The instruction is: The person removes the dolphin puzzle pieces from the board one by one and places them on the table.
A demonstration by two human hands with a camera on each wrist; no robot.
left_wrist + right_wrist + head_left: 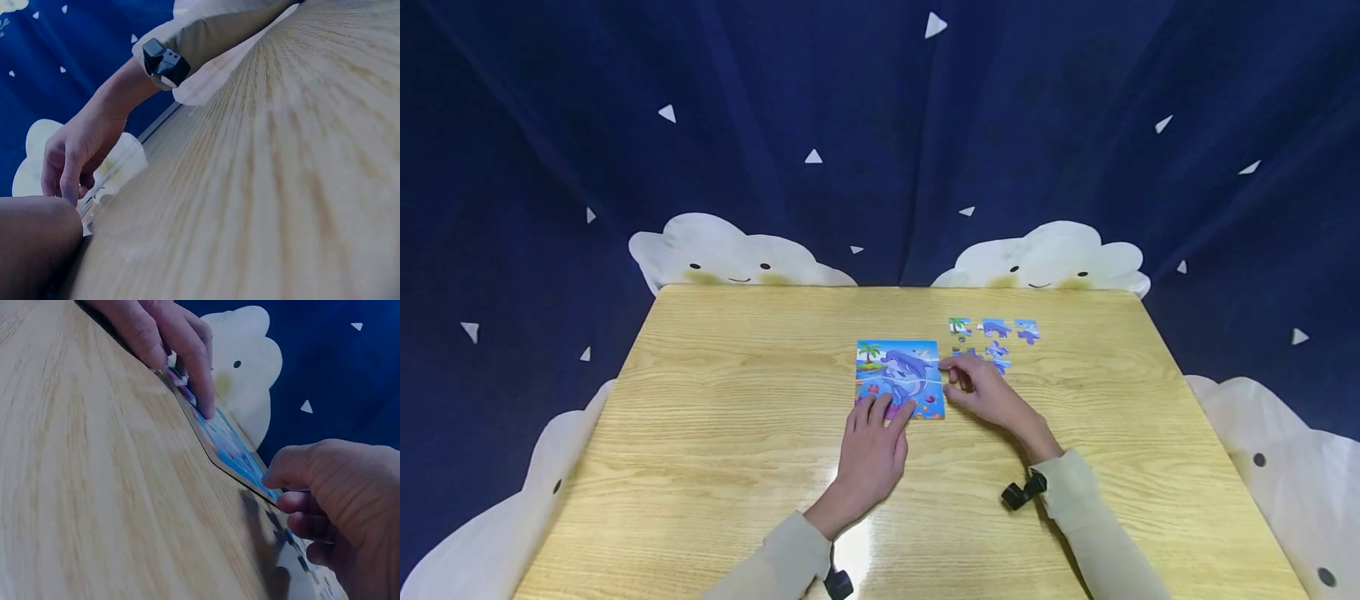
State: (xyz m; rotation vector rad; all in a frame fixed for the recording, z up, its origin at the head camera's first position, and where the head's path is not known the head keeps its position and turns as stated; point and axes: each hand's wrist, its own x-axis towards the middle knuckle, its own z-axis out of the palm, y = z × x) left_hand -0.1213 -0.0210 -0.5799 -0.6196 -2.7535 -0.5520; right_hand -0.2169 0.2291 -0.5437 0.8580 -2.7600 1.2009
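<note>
A square picture board with a leaping dolphin, a palm tree and sea lies flat on the wooden table. My left hand rests its fingertips on the lower edge of the picture, fingers spread and fairly straight. At the right edge, my right hand holds the board with thumb and forefinger. In the right wrist view its thumb reaches the board's edge, while the other fingers curl below. Beyond that hand lie loose jigsaw pieces with parts of a similar dolphin scene, some partly hidden by the hand.
The light wooden table extends around both hands. A dark blue curtain with white triangles and smiling clouds hangs behind and along the sides. Each sleeve cuff has a small black wrist camera.
</note>
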